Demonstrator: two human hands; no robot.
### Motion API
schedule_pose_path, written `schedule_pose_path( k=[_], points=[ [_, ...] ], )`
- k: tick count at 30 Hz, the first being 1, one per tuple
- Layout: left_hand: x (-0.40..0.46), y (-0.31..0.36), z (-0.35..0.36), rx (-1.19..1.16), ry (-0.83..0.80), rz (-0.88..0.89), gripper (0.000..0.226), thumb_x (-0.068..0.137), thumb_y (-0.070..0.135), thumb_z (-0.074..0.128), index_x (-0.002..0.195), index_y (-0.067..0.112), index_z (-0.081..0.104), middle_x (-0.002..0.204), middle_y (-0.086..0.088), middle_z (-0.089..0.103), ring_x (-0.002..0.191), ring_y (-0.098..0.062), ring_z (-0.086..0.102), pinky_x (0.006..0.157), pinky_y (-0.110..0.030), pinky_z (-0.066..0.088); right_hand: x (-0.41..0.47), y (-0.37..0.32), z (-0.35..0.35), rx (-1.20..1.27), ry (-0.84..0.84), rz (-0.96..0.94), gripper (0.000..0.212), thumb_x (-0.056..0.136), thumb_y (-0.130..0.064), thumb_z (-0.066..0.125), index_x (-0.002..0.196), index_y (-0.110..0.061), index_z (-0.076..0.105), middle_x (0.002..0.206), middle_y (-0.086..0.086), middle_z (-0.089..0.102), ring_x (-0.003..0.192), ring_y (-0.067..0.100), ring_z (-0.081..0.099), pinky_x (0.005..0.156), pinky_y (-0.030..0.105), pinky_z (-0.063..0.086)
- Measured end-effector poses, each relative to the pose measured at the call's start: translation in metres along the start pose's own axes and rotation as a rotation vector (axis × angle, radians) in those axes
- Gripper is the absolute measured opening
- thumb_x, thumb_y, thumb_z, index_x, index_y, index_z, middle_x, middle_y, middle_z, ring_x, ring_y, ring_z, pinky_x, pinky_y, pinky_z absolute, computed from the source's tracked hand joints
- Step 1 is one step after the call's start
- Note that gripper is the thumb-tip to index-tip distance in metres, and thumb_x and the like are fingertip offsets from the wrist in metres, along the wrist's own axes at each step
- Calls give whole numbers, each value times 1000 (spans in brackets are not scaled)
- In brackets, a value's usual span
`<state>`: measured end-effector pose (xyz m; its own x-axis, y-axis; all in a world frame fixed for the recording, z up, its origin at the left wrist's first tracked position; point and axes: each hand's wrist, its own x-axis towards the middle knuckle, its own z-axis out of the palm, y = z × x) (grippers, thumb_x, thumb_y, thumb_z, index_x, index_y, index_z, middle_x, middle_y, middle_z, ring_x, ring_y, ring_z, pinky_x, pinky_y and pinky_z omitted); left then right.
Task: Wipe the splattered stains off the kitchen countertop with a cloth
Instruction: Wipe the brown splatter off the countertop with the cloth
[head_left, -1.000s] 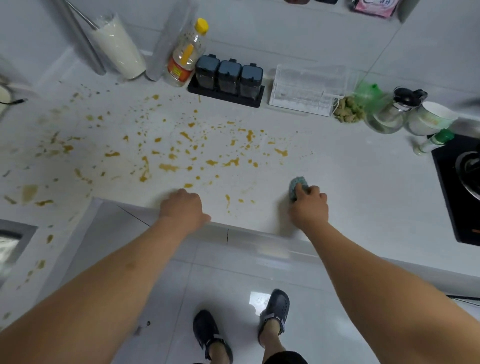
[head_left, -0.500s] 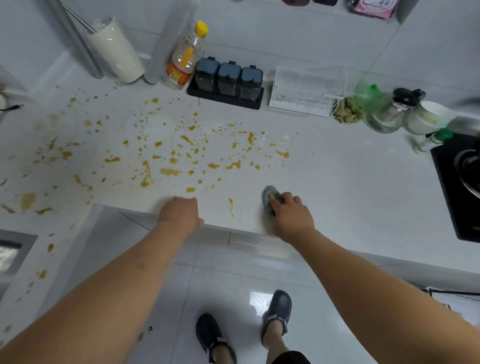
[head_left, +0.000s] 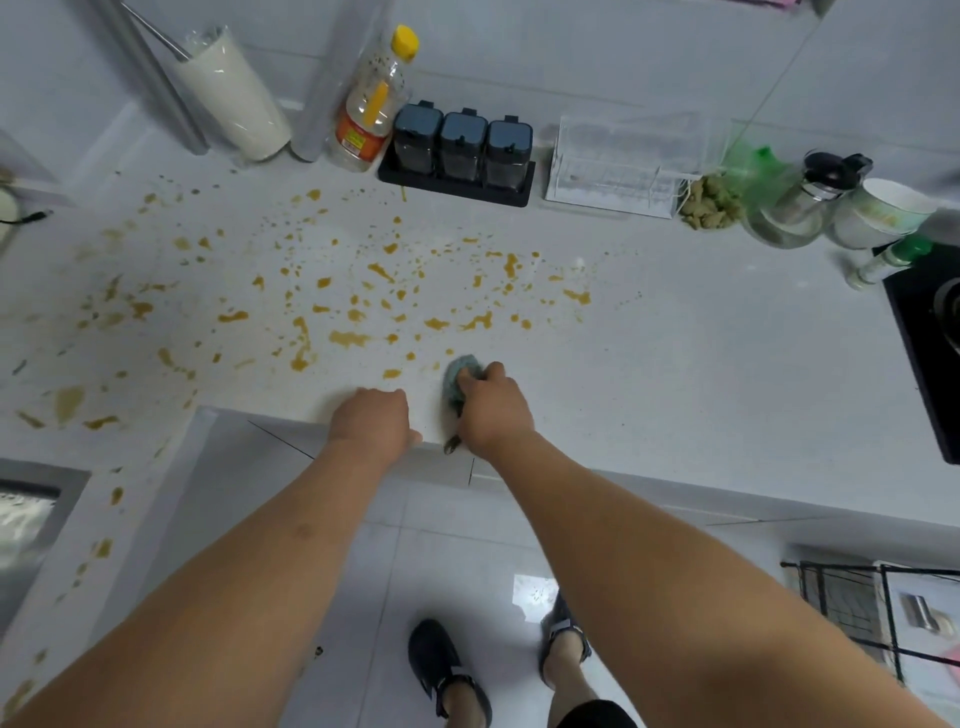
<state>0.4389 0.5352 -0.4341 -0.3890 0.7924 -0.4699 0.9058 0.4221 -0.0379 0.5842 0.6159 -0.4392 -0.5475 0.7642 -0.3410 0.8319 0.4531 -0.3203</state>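
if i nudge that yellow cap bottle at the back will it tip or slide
The yellow-capped bottle would probably tip: it is tall and narrow. It looks largely empty and clear, so likely light. It stands close beside the black condiment rack, which might stop a fall that way.

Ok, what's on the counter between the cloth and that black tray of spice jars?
In the head view, brown splatter stains cover the countertop between the cloth, gripped by the right hand, and the spice tray. Nothing else lies there.
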Motion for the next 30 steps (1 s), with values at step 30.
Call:
schedule_pose_path(
  k=[30],
  points=[
    [-3, 8, -10, 0, -67, -48, 30, 92, 41, 71, 101, 13, 65, 94, -6, 67, 85, -25, 63, 68, -31, 47, -43, 22, 31, -39, 138, -8, 73, 88, -18, 53, 157, -20, 29, 152, 5, 37, 123, 31, 39, 104, 36, 39]
  ],
)
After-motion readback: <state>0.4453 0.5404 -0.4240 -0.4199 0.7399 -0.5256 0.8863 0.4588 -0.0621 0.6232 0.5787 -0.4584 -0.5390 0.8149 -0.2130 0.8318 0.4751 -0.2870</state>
